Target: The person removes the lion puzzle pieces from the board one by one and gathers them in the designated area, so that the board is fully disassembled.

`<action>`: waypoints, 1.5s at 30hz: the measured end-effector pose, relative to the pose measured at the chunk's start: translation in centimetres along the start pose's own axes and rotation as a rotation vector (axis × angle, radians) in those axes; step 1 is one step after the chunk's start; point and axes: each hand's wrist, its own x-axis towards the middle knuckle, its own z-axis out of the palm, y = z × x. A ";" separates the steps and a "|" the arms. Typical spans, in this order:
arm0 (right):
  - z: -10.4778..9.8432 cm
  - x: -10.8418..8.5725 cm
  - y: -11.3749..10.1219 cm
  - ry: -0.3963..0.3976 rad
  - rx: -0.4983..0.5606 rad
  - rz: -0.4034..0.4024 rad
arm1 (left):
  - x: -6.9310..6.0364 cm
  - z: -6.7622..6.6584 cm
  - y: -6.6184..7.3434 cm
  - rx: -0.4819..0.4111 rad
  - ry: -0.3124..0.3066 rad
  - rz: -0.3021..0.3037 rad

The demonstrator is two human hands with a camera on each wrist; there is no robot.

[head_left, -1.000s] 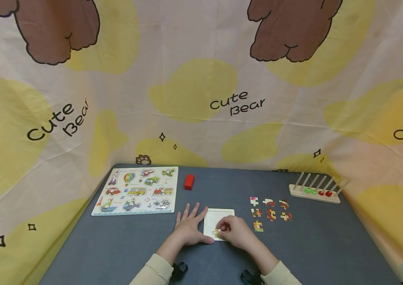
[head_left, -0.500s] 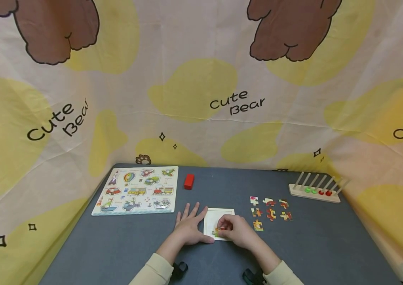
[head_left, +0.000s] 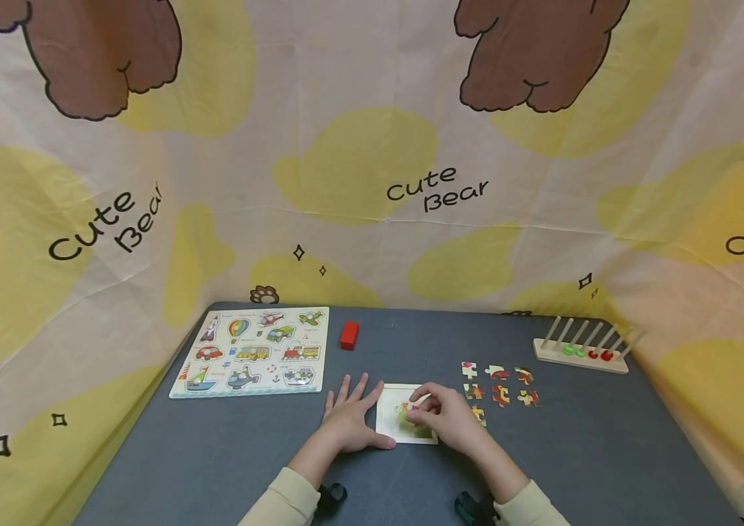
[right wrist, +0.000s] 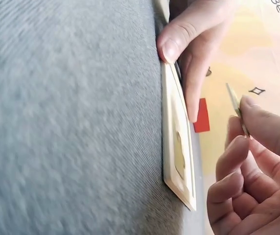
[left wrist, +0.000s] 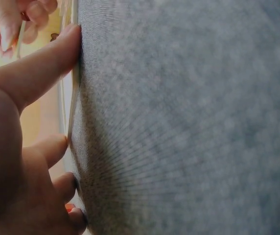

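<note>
My left hand (head_left: 348, 424) is spread at the left side of a small white puzzle tray (head_left: 387, 409). Its thumb touches the near edge, and a fingertip lies by the far left corner. Above the tray, my right hand (head_left: 447, 420) pinches a jigsaw piece (right wrist: 234, 98) between thumb and fingertips. Seen from the right wrist, this piece is on edge, apart from the tray. A yellowish-green shape (right wrist: 179, 159) lies inside the tray, probably a piece, seen too slantwise to make out.
Several loose jigsaw pieces (head_left: 500, 396) lie in rows right of the tray. A peg stand (head_left: 580, 356) with green and red beads is at the back right. A vehicle picture board (head_left: 251, 353) lies at the left, and a red block (head_left: 348, 336) beside it.
My right hand has risen from the tray's near part and shifted slightly right, with the jigsaw piece lifted and turned in its fingers. The left hand has stayed put.
</note>
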 end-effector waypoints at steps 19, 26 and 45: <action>-2.7 -1.1 0.6 0.116 0.046 0.075 | 0.2 0.0 0.1 -0.005 -0.015 -0.026; -3.4 -1.5 0.8 0.109 0.060 0.078 | 0.2 0.1 0.1 -0.004 -0.010 -0.024; -5.8 -2.7 1.3 0.178 0.089 0.111 | 0.1 0.0 0.2 -0.011 0.001 -0.013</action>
